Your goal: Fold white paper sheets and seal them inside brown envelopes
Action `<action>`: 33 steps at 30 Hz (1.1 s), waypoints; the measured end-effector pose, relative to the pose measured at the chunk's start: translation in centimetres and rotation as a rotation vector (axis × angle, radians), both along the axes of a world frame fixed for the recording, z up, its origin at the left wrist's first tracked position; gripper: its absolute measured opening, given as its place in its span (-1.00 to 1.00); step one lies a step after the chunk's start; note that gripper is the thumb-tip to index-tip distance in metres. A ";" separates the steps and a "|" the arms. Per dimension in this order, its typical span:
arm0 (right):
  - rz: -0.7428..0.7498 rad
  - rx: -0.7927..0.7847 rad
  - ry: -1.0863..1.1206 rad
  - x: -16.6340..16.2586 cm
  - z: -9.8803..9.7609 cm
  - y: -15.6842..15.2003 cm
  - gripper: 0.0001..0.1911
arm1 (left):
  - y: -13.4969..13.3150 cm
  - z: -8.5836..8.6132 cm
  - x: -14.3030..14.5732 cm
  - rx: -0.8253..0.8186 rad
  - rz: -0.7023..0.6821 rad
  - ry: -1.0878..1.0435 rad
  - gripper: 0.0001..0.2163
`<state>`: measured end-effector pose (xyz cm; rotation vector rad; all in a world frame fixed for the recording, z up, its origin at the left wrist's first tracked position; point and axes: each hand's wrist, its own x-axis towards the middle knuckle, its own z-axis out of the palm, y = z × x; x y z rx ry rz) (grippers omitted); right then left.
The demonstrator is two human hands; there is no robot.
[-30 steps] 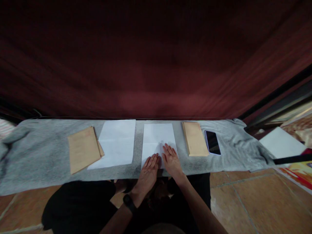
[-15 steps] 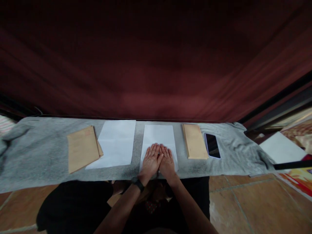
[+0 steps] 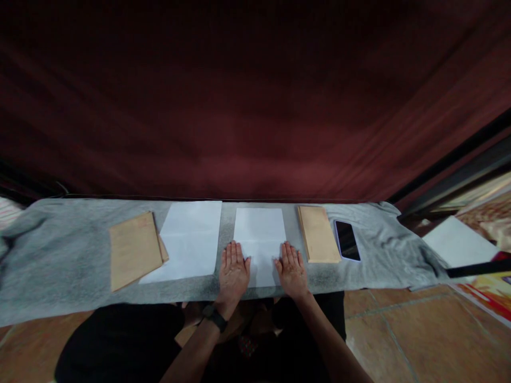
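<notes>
A creased white sheet of paper [image 3: 261,229] lies flat in front of me on the grey cloth [image 3: 319,281]. My left hand [image 3: 233,272] rests palm down over its left edge, fingers straight and thumb out. Over the right edge lies my right hand [image 3: 293,270], also flat, with its thumb pointing inward. Neither hand holds anything. To the left are more white paper [image 3: 195,239] and brown envelopes [image 3: 136,250], which overlap its left side. A stack of brown envelopes [image 3: 319,234] lies just right of my right hand.
A phone [image 3: 347,240] with a dark screen lies right of the envelope stack. Behind the narrow cloth-covered surface hangs a dark red curtain [image 3: 255,133]. At the far right are a white sheet [image 3: 459,242] and a dark bar [image 3: 479,269]. Tiled floor [image 3: 399,324] shows below.
My hands have moved apart from the middle of the sheet to its left and right edges. Both stay flat, and the paper between them is now uncovered.
</notes>
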<state>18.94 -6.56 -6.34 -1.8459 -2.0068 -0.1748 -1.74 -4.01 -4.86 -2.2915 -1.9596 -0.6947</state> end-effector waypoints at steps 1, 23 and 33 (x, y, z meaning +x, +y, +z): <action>-0.015 0.008 0.016 -0.3 0.1 0.4 -0.42 | 0.4 0.2 0.3 0.015 0.009 0.003 -0.44; -0.035 -0.180 0.004 -2.5 0.5 16.7 -0.43 | 15.4 -0.3 2.6 -0.211 -0.034 0.079 -0.42; -0.146 -0.134 0.041 -0.6 1.1 16.7 -0.41 | 15.3 -0.3 1.7 -0.169 0.108 0.070 -0.41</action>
